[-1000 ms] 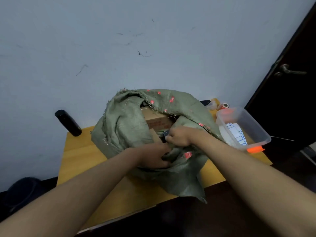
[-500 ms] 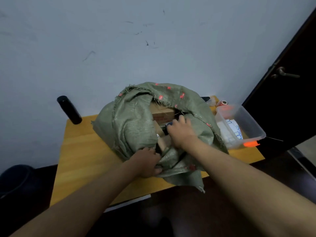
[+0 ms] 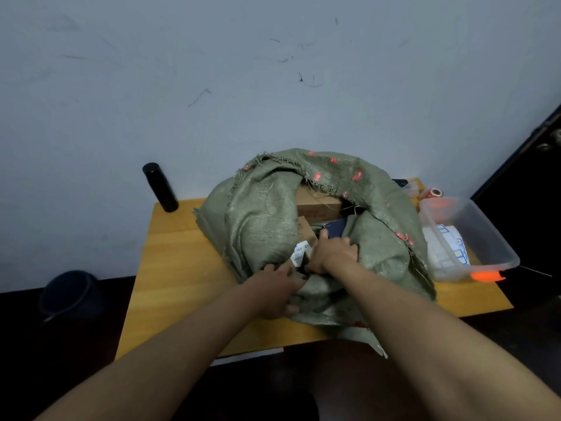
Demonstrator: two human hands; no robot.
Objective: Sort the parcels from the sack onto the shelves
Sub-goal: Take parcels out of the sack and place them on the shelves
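A green woven sack (image 3: 264, 220) (its frayed mouth gaping toward the camera) sits on the wooden tabletop (image 3: 179, 268), with cardboard parcels (image 3: 317, 205) showing inside. The left hand (image 3: 277, 291) bunches the sack's near edge in a curled grip, while the right hand (image 3: 334, 253) reaches into the mouth with its fingers curled around a small labelled box (image 3: 305, 241). A black bottle (image 3: 160, 187) stands at the left rear, and a clear plastic bin (image 3: 473, 238) lies right of the sack.
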